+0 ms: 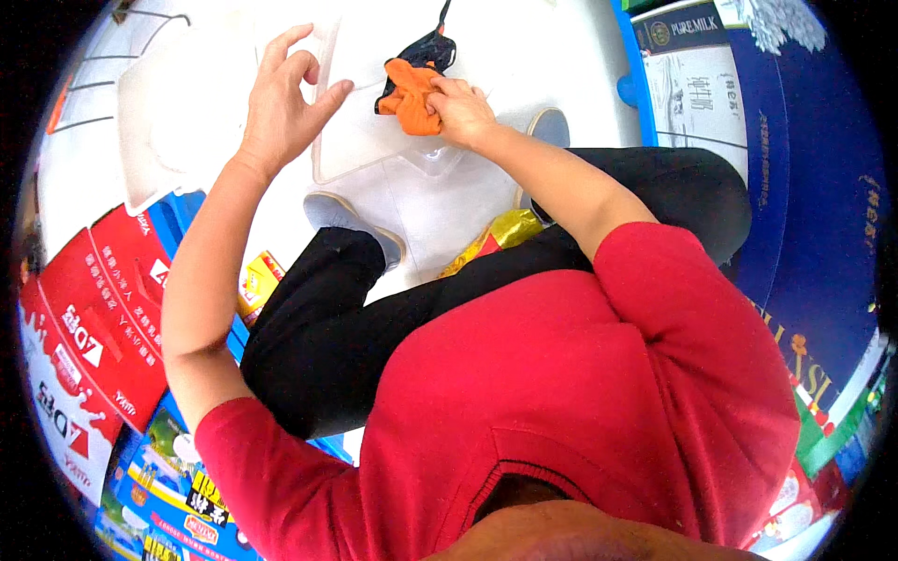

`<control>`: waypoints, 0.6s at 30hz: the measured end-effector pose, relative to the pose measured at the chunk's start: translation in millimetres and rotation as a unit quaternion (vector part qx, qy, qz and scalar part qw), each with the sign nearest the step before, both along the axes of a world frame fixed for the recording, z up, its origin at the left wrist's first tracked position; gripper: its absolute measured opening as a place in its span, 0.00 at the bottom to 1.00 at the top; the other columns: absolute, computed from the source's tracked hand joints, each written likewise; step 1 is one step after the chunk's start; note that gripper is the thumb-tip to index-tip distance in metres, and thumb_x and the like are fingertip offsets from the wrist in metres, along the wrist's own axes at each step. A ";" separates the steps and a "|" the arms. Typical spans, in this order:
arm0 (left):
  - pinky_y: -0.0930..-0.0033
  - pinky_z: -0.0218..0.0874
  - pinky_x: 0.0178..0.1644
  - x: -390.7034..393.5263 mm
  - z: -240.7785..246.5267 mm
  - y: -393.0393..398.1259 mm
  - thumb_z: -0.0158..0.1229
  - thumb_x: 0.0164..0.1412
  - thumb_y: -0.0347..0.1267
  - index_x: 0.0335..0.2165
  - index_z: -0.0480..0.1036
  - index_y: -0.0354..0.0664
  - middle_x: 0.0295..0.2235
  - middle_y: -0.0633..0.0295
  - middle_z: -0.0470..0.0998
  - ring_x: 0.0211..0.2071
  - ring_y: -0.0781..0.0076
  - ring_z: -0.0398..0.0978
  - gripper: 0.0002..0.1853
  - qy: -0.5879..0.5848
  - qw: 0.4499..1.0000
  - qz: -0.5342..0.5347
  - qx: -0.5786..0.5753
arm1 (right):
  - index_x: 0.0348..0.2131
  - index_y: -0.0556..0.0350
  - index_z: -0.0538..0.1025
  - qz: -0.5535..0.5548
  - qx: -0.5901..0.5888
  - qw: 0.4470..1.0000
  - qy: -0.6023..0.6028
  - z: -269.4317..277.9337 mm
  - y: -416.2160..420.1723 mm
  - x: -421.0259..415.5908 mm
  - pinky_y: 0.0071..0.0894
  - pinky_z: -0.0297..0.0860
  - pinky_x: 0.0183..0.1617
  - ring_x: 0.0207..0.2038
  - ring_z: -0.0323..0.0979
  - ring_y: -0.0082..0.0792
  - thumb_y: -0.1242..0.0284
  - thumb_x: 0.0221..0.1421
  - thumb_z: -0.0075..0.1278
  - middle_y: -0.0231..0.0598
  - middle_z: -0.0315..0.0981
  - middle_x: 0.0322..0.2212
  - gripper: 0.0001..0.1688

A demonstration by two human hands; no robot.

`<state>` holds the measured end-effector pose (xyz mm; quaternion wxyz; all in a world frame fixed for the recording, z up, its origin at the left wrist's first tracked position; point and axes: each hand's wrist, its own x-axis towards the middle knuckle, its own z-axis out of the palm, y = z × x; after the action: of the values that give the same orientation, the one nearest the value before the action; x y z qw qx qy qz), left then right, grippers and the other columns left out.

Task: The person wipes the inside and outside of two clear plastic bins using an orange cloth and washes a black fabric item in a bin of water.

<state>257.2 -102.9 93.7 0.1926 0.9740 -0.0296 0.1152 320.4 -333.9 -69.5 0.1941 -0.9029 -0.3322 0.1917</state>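
My right hand (459, 111) pinches a crumpled orange cloth (412, 95) between thumb and fingers. Against the cloth lies a dark, thin, crumpled piece (431, 50) with a cord running up from it; whether the two are joined I cannot tell. Both are over a translucent plastic container (351, 160), whose near rim and corner show. To the left, my left hand (284, 105) is raised near the container's side, fingers apart and holding nothing.
A red and white carton (105, 315) and blue printed boxes (165, 484) stand at left. At right are a milk carton (694, 98) and a large dark blue box (807, 210). A shiny yellow packet (515, 230) lies by my feet. A white bin (144, 133) is at upper left.
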 end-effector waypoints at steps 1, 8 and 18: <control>0.59 0.59 0.53 3.5 -2.8 0.2 0.62 0.46 0.30 0.24 0.63 0.37 0.54 0.51 0.62 0.51 0.53 0.65 0.14 -0.020 1.000 -0.007 -0.015 | 0.33 0.47 0.72 0.000 -0.008 1.000 0.029 13.4 2.4 1.5 0.43 0.54 0.58 0.57 0.56 0.42 0.76 0.46 0.50 0.36 0.60 0.54 0.10; 0.68 0.56 0.53 0.9 -19.8 -30.2 0.54 0.43 0.21 0.14 0.64 0.36 0.48 0.47 0.69 0.49 0.61 0.69 0.08 -0.161 0.960 0.113 -0.197 | 0.34 0.56 0.73 -0.155 0.219 0.951 0.152 -21.6 21.2 23.4 0.40 0.67 0.45 0.42 0.71 0.51 0.69 0.42 0.54 0.51 0.73 0.37 0.16; 0.68 0.59 0.46 -24.9 20.1 -65.9 0.51 0.37 0.20 0.12 0.63 0.33 0.44 0.49 0.73 0.43 0.66 0.71 0.06 -0.325 0.841 0.361 -0.238 | 0.32 0.60 0.71 -0.307 0.473 0.819 0.103 62.6 22.3 74.0 0.39 0.68 0.42 0.35 0.72 0.45 0.72 0.41 0.50 0.48 0.73 0.30 0.15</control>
<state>232.3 -168.8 113.8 0.3422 0.7471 0.2913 0.4898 394.4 -311.7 -6.9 0.6793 -0.7302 -0.0656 0.0332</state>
